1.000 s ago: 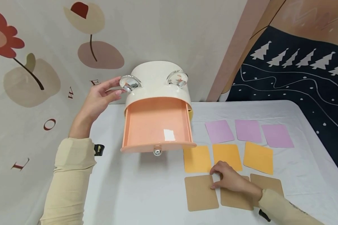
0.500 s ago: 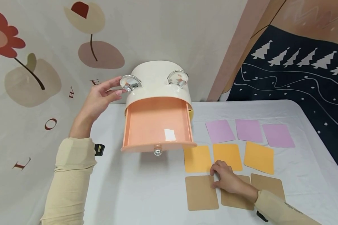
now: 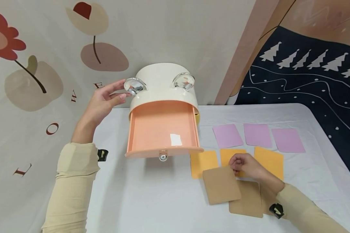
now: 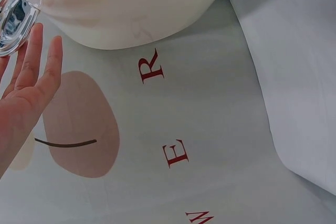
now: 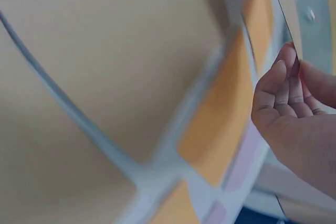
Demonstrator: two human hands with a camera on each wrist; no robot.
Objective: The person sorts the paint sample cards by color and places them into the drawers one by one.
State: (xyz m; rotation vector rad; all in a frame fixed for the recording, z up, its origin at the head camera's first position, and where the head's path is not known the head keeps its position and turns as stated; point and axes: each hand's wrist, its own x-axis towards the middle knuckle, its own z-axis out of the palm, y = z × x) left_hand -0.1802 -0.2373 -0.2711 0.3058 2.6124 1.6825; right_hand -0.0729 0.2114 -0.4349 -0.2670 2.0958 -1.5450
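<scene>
A white storage box [image 3: 163, 77] has a peach drawer [image 3: 160, 129] pulled out, with a silver ball knob [image 3: 163, 157] on its front. Two shiny silver round ornaments stick up from its top. At the left ornament [image 3: 135, 86], my left hand [image 3: 97, 103] touches the outer edge, its fingers extended; the left wrist view also shows straight fingers [image 4: 34, 56] there. My right hand [image 3: 245, 165] pinches a brown card [image 3: 221, 185] by its upper right corner, fingers curled in the right wrist view. The card is raised and tilted, overlapping a second brown card [image 3: 246, 199] and an orange card [image 3: 204, 163].
Three lilac cards, one of them the middle card [image 3: 257, 135], form a row on the white tablecloth [image 3: 140, 197] right of the box. Orange cards lie below them, then brown ones, partly behind my right arm. A printed wall cloth [image 3: 215, 32] hangs right behind the box.
My right hand has taken the leftmost brown card by its corner and lifted it from the table, moving up and slightly right. My left hand and the drawer stay as they were.
</scene>
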